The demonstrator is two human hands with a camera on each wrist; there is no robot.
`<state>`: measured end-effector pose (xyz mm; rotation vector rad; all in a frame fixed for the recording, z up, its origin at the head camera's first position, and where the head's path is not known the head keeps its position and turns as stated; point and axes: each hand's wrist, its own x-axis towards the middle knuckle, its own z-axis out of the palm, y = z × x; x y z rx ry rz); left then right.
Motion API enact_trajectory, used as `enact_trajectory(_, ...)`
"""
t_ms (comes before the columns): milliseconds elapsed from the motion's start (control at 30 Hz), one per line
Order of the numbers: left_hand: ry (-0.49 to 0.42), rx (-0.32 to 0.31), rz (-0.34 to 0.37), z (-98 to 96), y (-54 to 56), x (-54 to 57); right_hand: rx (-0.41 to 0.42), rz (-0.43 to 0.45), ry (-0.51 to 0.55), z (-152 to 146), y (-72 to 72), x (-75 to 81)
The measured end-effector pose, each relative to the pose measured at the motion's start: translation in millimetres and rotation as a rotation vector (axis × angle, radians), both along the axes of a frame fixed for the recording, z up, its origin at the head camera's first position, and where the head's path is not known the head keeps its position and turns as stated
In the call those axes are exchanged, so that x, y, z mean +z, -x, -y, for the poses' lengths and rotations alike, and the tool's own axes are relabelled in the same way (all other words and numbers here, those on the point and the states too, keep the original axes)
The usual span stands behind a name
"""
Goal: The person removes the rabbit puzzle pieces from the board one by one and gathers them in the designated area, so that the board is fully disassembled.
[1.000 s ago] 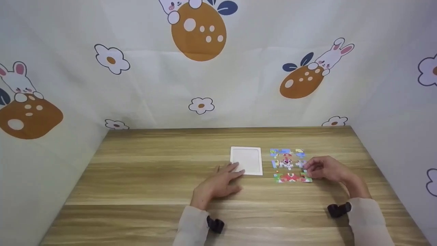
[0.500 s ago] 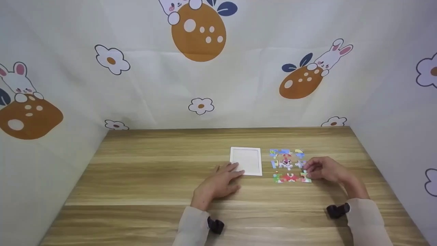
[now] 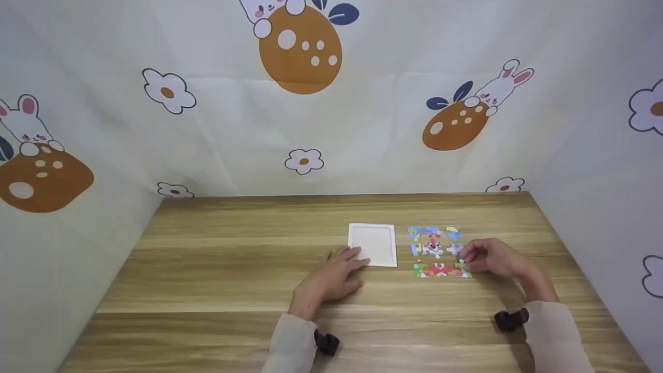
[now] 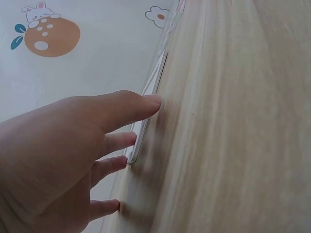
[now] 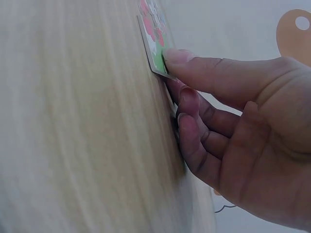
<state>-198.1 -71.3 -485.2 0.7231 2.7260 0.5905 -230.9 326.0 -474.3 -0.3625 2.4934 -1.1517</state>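
In the head view, a white square frame [image 3: 385,260] lies on the wooden table. My left hand [image 3: 327,280] rests over its lower left corner with fingers spread; the left wrist view shows the fingertips [image 4: 127,138] at the frame's edge. To the right of it lie rows of colourful jigsaw puzzle pieces [image 3: 434,247] with a cartoon picture. My right hand [image 3: 494,257] is at their right end, its other fingers curled. Thumb and forefinger pinch a green puzzle piece [image 5: 158,62] at the near right corner; the forefinger's contact is partly hidden behind the thumb.
The wooden table [image 3: 217,269] reaches to a patterned cloth [image 3: 233,129] behind and at both sides. Black wrist cameras [image 3: 326,343] sit on both cuffs. A narrow gap separates the frame from the puzzle pieces, and gaps run between the puzzle rows.
The corner puzzle piece under my right fingers shifts and tilts slightly between frames. Both hands stay in nearly the same place; the whole head view drifts a little.
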Motion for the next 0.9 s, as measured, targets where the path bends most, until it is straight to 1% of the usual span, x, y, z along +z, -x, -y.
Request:
enact_trajectory(167,0.007,-0.007,-0.015,0.1,-0.5,0.9,-0.009,0.011,0.016,1.4,-1.1,0.0)
enact_trajectory(333,0.011,0.000,0.003,0.4,-0.3,1.5,-0.019,0.002,-0.002,3.3,-1.6,-0.4)
enact_trajectory(700,0.017,0.003,0.008,0.4,-0.1,1.9,-0.018,-0.018,-0.015,4.3,-0.1,-2.0)
enact_trajectory(833,0.006,0.005,0.001,1.3,-0.1,2.2,-0.033,-0.022,-0.025,6.0,-0.9,0.3)
enact_trajectory(900,-0.019,0.007,-0.009,3.4,0.3,2.8,-0.051,-0.034,-0.033,8.2,-1.3,3.2)
